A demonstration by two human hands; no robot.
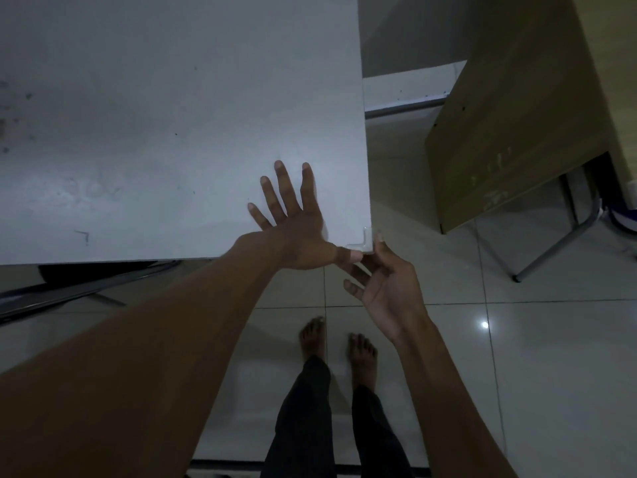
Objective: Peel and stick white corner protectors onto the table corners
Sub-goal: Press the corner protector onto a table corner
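Note:
A white corner protector sits on the near right corner of the white table. My left hand lies flat on the tabletop with fingers spread, and its thumb presses against the protector's front side. My right hand is just below and to the right of the corner, palm up with relaxed fingers. Its fingertips touch the protector's outer edge from the side and from beneath. Neither hand grips anything.
A brown wooden desk on metal legs stands to the right, with a gap of tiled floor between it and the table. My bare feet are on the tiles below the corner. A metal frame runs under the table's front edge.

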